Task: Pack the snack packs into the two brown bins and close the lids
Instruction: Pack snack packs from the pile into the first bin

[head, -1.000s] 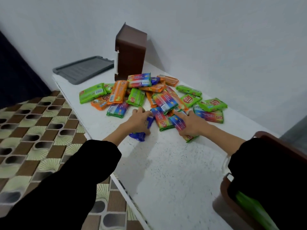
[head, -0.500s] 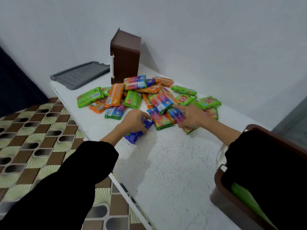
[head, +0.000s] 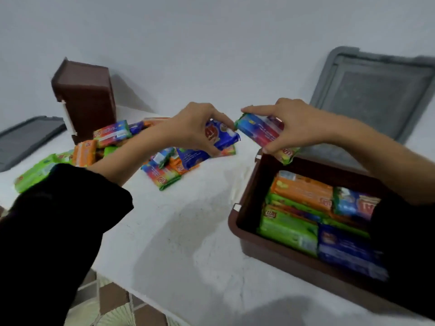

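We see a white speckled desk (head: 179,245) against the wall. On it lie a loose heap of colourful snack packs (head: 162,172), an open brown plastic bin (head: 244,208) holding packs at our right, a second brown bin (head: 86,100) standing on end at the back, and a flat grey lid (head: 26,140) far left.

Motion blur smears the whole view, so pack lettering is unreadable. The right sleeve (head: 404,243) covers the open brown bin's (head: 244,208) right side. The left grey lid (head: 26,140) is cropped at the frame edge. The left sleeve (head: 58,231) hides part of the green pack (head: 35,170).
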The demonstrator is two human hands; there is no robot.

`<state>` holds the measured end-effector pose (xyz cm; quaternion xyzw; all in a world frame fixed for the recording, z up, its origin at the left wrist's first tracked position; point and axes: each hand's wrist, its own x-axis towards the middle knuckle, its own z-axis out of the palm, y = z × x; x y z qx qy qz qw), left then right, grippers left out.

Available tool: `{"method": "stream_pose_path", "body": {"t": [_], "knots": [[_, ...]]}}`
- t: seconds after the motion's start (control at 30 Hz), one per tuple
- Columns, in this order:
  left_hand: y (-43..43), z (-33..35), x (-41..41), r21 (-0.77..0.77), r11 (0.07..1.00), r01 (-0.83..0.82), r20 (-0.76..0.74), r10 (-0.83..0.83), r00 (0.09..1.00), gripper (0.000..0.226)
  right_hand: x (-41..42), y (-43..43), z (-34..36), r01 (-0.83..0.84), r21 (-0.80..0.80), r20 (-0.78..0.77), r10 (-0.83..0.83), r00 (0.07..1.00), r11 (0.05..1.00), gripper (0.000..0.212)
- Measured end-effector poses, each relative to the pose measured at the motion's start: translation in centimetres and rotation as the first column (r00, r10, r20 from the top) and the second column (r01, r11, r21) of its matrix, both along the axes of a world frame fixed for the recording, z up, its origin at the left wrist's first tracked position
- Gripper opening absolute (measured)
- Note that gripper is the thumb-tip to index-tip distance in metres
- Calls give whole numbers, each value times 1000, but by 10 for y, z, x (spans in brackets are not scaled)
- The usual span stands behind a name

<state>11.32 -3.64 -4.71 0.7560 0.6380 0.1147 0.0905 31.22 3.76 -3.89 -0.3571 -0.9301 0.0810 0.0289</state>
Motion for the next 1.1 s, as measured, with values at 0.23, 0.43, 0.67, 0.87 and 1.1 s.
{"method": "stream_pose_path", "body": {"t": [0.23, 0.43, 0.67, 0.87, 1.1], "knots": [[4, -19, 90, -123, 900, 419, -35, -426, 904, 66, 112, -55, -18, 201, -155, 166, -175, 970, 967, 104], [-5, -60, 138, -271, 758, 593, 20, -612, 791, 81, 159, -88, -62, 292, -276, 287, -211, 934, 916, 97], [-4, -104, 153, -299, 749, 592, -176, -653, 737, 77, 160, -101, -99, 215, -95, 403, -160, 901, 972, 80], [-3, -110, 151, -298, 745, 596, -228, -662, 714, 73, 158, -107, -105, 243, -101, 328, -198, 924, 965, 73], [-2, -114, 151, -274, 736, 619, -226, -675, 702, 71, 153, -108, -104, 246, -75, 298, -213, 930, 966, 69]]}}
